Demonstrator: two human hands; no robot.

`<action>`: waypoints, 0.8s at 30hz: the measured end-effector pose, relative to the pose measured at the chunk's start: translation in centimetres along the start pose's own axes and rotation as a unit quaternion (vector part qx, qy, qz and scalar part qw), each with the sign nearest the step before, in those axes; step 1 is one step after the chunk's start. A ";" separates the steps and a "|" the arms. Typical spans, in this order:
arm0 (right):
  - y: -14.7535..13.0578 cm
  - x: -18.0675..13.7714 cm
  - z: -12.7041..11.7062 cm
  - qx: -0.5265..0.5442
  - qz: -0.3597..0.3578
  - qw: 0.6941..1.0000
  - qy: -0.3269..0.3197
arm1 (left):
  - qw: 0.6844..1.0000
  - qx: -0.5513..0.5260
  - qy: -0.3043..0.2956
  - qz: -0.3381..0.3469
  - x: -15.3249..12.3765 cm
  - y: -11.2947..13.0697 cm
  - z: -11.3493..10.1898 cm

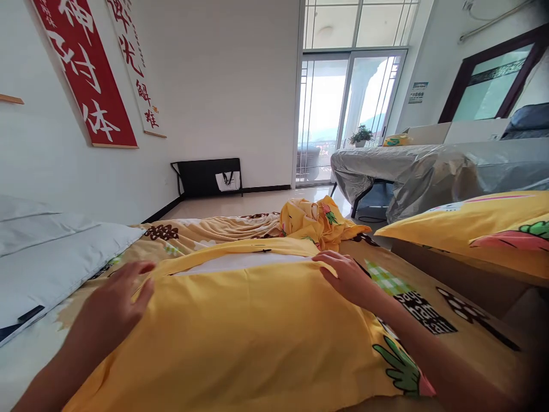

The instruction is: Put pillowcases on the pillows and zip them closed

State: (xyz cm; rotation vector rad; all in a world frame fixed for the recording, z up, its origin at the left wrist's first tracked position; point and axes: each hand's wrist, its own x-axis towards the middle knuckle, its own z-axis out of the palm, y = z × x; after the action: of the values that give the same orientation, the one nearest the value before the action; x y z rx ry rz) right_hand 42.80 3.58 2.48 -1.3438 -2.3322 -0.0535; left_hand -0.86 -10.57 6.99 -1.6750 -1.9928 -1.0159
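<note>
A yellow pillowcase (249, 337) lies in front of me with a white pillow (249, 263) inside, showing through the long opening along the far side. My left hand (111, 303) is at the left end of that opening, thumb and fingers apart, beside the yellow cloth. At the opposite end, my right hand (345, 277) rests at the corner of the opening, fingers stretched toward the white pillow and thumb apart from them. A green-leaf print shows on the pillowcase's right edge, partly behind my right forearm.
Beneath lies a tan patterned blanket (412, 269), with crumpled yellow fabric (317, 220) farther off. White pillows (55, 252) lie left; another yellow pillow (484, 229) sits on a cardboard box (454, 274) at right. A plastic-covered table (394, 157) stands behind, near glass sliding doors (326, 114).
</note>
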 end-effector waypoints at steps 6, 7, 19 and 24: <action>-6.4 5.7 2.3 -0.057 0.036 0.998 0.010 | 0.951 0.028 -0.274 0.138 7.5 13.3 8.6; -6.1 5.8 3.2 -0.038 0.064 0.997 0.001 | 0.953 0.022 -0.271 0.137 7.4 13.7 10.3; 0.2 5.3 6.7 -0.010 0.200 0.977 0.068 | 0.972 0.037 -0.232 -0.025 3.7 7.4 14.3; 1.8 5.1 6.6 -0.033 0.219 0.969 0.108 | 0.975 0.050 -0.214 -0.032 3.7 5.7 13.8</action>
State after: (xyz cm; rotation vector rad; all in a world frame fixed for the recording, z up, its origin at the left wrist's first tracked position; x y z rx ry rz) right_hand 39.79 10.33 -1.74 -1.7617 -1.8293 -0.1346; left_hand 6.11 2.03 1.74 -1.9082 -2.3304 -0.5934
